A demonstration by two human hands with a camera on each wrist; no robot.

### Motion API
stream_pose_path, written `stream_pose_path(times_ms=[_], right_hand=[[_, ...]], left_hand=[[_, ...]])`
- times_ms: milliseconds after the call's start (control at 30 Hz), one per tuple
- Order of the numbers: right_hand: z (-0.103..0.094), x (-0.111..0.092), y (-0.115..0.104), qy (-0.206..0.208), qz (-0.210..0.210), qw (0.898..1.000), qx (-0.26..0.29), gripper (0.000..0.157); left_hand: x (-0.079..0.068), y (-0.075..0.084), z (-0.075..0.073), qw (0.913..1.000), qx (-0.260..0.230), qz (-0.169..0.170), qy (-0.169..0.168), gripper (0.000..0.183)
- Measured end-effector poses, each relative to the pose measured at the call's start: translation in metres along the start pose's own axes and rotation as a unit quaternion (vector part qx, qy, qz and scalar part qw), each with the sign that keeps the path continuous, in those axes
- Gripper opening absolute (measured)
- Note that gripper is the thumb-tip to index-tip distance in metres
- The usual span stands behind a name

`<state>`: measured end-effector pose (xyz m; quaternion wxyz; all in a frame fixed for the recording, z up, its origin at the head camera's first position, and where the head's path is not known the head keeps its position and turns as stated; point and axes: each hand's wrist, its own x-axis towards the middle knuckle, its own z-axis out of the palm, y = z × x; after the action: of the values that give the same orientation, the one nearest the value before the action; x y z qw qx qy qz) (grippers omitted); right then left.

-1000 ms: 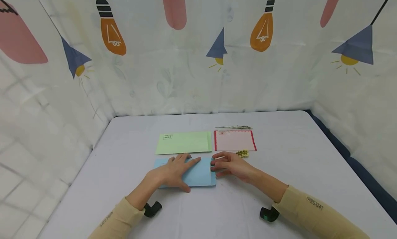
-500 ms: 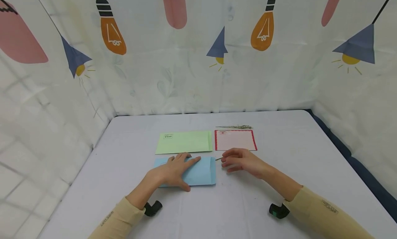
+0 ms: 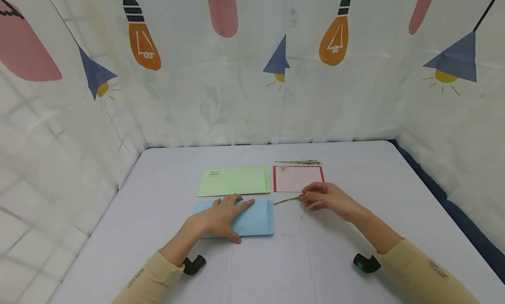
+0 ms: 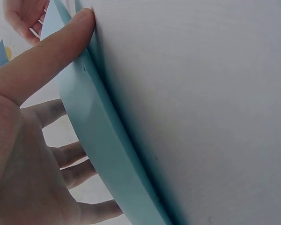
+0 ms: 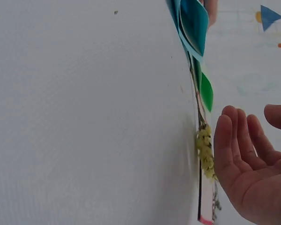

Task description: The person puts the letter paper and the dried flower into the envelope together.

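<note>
My left hand (image 3: pixel 221 216) spans the light blue envelope (image 3: pixel 258 220), its thumb at the near edge and several fingers across the top and far edge. In the right wrist view the envelope's mouth gapes. A dried flower sprig (image 3: pixel 286 201) lies with its stem end at that mouth; whether the tip is inside is unclear. Its yellow blossoms (image 5: pixel 205 152) are beside my right hand (image 3: pixel 329 199). That hand's fingers are slightly bent, with the thumb held apart. Its fingertips are close to the blossoms; contact is uncertain.
A pale green envelope (image 3: pixel 232 181) lies behind the blue one. To its right lies a pink card (image 3: pixel 293 179) with a red border, partly covered by my right hand. Beyond the card is another dried sprig (image 3: pixel 300 162). All rest on a white-covered table (image 3: pixel 177 164).
My right hand has moved right, from the blue envelope's mouth to the sprig's blossom end, uncovering the stem. My left hand and the blue envelope have stayed nearly still.
</note>
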<state>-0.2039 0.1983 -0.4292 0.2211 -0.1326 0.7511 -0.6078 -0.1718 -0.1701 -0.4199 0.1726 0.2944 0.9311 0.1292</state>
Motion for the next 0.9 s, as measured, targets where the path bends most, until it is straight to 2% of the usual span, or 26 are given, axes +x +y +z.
stream_pose_path(times_ms=[267,667,900], right_hand=[[-0.015,-0.003,0.002,0.045,0.024,0.998,-0.046,0.038],[-0.026,0.004,0.011,0.101,0.059,0.986,-0.122,0.035],[-0.025,0.009,0.012,0.11,0.048,0.98,-0.157,0.033]], left_hand=[[0.0,0.001,0.0,1.0,0.005,-0.001,-0.001,0.106],[0.0,0.001,0.0,0.9999,0.01,-0.003,-0.003,0.106],[0.0,0.0,0.0,0.9999,0.011,-0.001,-0.002,0.106]])
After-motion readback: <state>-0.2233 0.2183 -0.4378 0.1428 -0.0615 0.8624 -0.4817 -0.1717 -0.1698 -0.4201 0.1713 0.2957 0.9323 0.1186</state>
